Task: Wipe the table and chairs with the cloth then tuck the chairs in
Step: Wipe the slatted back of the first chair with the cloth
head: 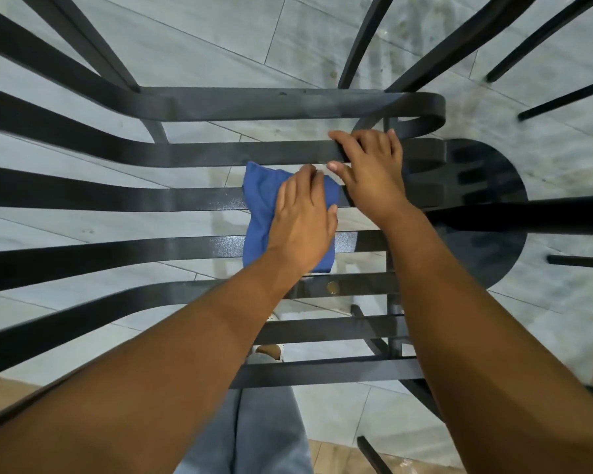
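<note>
Blue cloth (254, 213) being pressed flat-fingered by left hand (302, 220), slat (220, 153) being gripped by right hand (367, 169); cloth possibly slipping through slat gaps.

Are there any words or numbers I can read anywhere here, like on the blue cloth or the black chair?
None: no word, label, brand or number can be read anywhere.
Blue cloth under the left hand: plain, no tag showing.
Black chair slats, one gripped by the right hand: bare; the small round spot on a slat carries no writing that can be made out.
Floor tiles: only stains and joints.
</note>
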A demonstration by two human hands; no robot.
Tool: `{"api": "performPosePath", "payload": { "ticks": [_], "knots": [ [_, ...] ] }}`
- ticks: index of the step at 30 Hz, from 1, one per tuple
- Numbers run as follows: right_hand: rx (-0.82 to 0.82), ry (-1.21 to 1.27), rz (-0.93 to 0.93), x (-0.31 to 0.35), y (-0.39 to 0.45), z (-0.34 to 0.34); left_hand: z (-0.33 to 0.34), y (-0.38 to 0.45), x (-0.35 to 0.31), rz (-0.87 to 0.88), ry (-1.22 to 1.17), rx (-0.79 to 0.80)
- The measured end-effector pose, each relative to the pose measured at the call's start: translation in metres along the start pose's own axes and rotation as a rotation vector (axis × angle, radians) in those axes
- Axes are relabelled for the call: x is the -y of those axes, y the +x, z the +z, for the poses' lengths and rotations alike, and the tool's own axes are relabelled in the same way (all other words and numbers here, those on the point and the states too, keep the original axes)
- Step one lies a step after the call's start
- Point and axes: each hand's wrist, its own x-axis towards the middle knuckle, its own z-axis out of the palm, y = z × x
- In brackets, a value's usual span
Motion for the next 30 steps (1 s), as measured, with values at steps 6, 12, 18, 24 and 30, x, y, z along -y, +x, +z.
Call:
{"api": "performPosePath", "payload": {
  "ticks": [6,12,18,24,30],
  "knots": [
    [-0.037,-0.002,-0.046,-0.004,0.003,0.0,0.001,0.01,0.015,0.128,0.243,-0.055],
    [-0.081,-0.012,-0.059,-0.004,0.001,0.002,-0.005,0.005,0.031,0.12,0.185,-0.09],
    [-0.07,-0.032,-0.069,-0.003,0.0,0.0,-0.032,-0.034,0.119,-0.063,0.027,-0.146],
    [-0.098,-0.027,-0.085,-0.004,-0.001,0.002,-0.035,-0.062,0.122,-0.13,0.062,-0.11],
    [-0.091,-0.031,-0.039,-0.001,-0.004,0.004,-0.016,-0.07,0.108,-0.229,0.172,-0.098]
  ]
}}
